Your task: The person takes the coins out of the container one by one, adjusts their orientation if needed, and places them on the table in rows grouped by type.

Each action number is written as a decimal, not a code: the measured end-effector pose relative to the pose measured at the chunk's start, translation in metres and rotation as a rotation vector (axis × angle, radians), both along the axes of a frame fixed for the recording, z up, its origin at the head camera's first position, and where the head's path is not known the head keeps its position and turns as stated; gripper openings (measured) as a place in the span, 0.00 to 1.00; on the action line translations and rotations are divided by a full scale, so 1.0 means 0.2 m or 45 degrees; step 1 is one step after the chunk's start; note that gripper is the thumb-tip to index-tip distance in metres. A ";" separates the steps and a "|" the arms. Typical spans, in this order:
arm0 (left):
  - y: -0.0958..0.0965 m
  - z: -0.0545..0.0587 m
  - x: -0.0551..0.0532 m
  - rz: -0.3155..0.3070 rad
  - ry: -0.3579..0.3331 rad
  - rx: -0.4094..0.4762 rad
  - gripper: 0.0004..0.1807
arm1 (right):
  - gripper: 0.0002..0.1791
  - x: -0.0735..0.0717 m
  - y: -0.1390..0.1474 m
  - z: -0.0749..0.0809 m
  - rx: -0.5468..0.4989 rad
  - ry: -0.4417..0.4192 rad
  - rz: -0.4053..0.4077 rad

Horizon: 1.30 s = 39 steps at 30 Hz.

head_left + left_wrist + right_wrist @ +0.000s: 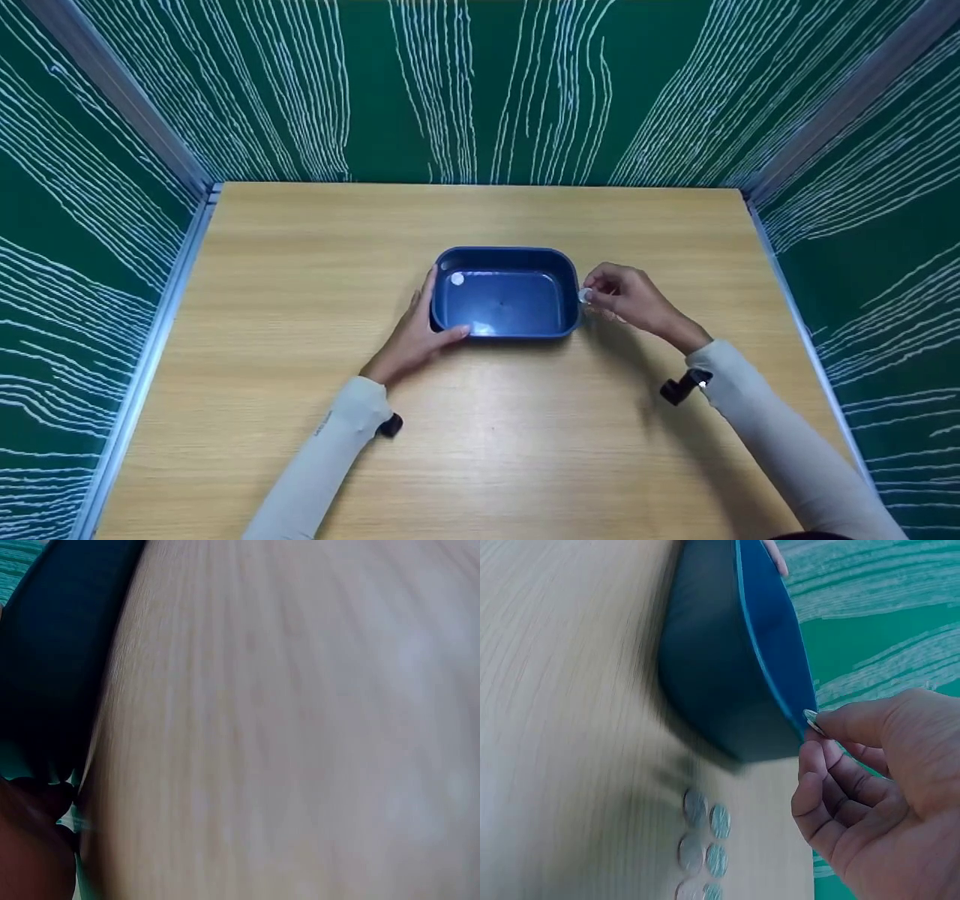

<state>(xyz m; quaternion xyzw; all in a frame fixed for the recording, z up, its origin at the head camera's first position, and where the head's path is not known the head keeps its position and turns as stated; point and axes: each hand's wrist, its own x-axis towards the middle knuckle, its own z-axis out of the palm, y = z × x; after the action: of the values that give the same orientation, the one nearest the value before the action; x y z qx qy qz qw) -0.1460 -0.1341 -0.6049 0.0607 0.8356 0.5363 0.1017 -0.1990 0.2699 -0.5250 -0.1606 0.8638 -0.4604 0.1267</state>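
A dark blue plastic box with an open top stands on the table. My left hand holds its left end, fingers along the side and thumb over the near rim. In the left wrist view, the box's dark wall and part of the hand fill the left edge. My right hand pinches a silver coin between thumb and index finger, close to the box's right rim. One round, pale coin lies inside the box, near the far left corner.
Several coins lie in two rows on the table, just beyond the box's right end; my right hand mostly covers them in the head view. The wooden table is bounded by green walls with white wavy lines and metal edge posts.
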 end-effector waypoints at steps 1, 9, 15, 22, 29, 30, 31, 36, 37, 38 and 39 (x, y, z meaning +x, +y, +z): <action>0.00 0.00 0.00 0.001 -0.001 0.000 0.68 | 0.07 0.00 0.02 -0.01 0.010 0.000 -0.013; 0.00 0.00 0.00 -0.008 0.003 -0.004 0.69 | 0.09 -0.02 0.19 -0.10 0.057 0.000 -0.109; 0.00 0.01 0.00 -0.013 0.003 -0.009 0.69 | 0.08 -0.03 0.31 -0.17 0.098 0.025 -0.199; 0.00 0.01 0.00 -0.005 -0.003 -0.006 0.69 | 0.09 -0.03 0.42 -0.21 0.115 -0.057 -0.227; 0.00 0.01 0.00 0.001 0.000 -0.007 0.69 | 0.07 -0.03 0.44 -0.23 0.132 -0.079 -0.231; 0.00 0.01 0.00 -0.001 0.000 -0.005 0.69 | 0.06 -0.03 0.45 -0.24 0.136 -0.075 -0.232; 0.00 0.00 0.00 -0.002 0.000 -0.004 0.69 | 0.06 -0.03 0.45 -0.24 0.137 -0.071 -0.231; 0.00 0.01 0.00 -0.001 -0.003 -0.015 0.69 | 0.07 -0.04 0.44 -0.25 0.185 -0.029 -0.246; 0.00 0.01 0.00 -0.001 -0.002 -0.019 0.69 | 0.07 -0.04 0.44 -0.25 0.199 -0.014 -0.248; 0.00 0.01 0.00 -0.003 -0.001 -0.020 0.69 | 0.07 -0.05 0.44 -0.24 0.216 0.000 -0.252; 0.00 0.01 0.00 -0.004 -0.001 -0.021 0.68 | 0.07 -0.05 0.43 -0.24 0.227 0.011 -0.254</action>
<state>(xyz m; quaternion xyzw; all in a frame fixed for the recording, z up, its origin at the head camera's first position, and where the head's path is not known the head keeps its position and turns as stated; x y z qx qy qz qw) -0.1458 -0.1346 -0.6029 0.0610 0.8399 0.5292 0.1035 -0.2091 0.3562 -0.5726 -0.0638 0.9135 -0.3914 0.0904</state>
